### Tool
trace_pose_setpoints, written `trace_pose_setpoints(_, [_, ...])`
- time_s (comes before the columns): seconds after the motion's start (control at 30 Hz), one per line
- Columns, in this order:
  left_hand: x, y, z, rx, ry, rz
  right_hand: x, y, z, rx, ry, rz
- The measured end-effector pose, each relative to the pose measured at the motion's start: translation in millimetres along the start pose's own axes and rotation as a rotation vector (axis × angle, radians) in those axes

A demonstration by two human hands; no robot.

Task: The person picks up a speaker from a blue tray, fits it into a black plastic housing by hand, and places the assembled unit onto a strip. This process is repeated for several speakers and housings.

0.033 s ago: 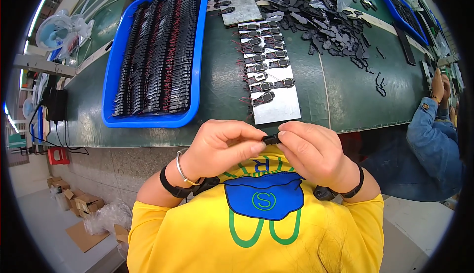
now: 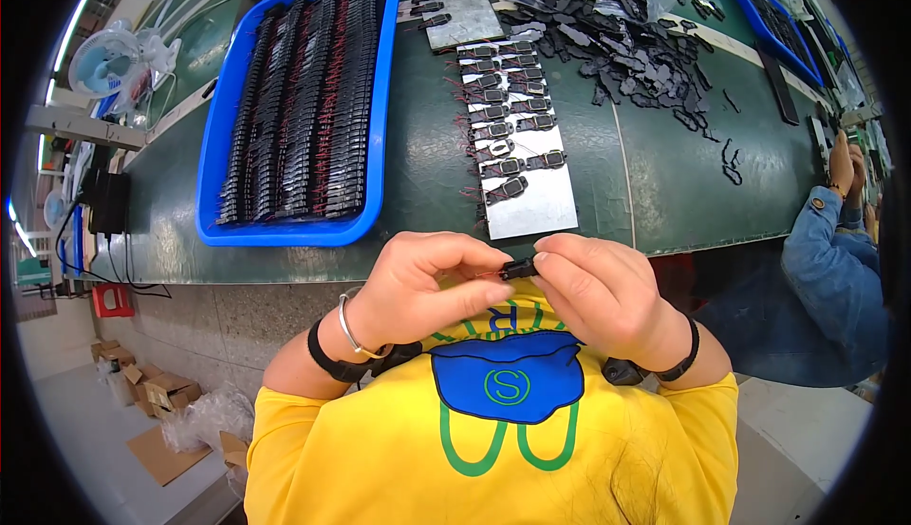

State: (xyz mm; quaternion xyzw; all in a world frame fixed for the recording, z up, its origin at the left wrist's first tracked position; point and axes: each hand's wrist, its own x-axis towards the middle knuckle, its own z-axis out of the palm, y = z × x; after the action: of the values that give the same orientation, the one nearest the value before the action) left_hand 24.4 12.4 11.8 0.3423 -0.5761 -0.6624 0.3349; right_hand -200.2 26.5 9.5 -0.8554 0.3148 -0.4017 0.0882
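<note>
Left grip [image 2: 418,280] loosens, thumb lower, fingers parted beside the small black part [image 2: 518,269]; right grip [image 2: 607,288] pinches it, probably light, stiff, safest held by its casing

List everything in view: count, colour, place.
trays: two, blue, left and far right
metal plates: two, silver, centre
wired parts: many, black, left tray and plates
flat pieces: uncountable heap, black, right
table: one, green, ahead
fans: several, pale, upper left
stool: one, red, lower left
cartons: several, brown, lower left
co-worker's sleeve: one, blue, right
shirt: one, yellow, lower centre
held part: one, black, centre
left hand: one, bare, part's left
right hand: one, bare, part's right
</note>
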Motion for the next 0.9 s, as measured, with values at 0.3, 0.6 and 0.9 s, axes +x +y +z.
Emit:
trace_pose_setpoints(0.3, [2,-1,7,0.48,0.128,0.294,-5,1,9,-0.098,0.047,-0.103])
trace_pose_setpoints(0.6, [3,-3,1,0.514,0.137,0.361,-1,5,2,0.385,-0.007,0.315])
trace_pose_setpoints(0.9, [6,-11,-1,0.526,0.086,0.505,-1,9,3,0.474,-0.092,0.305])
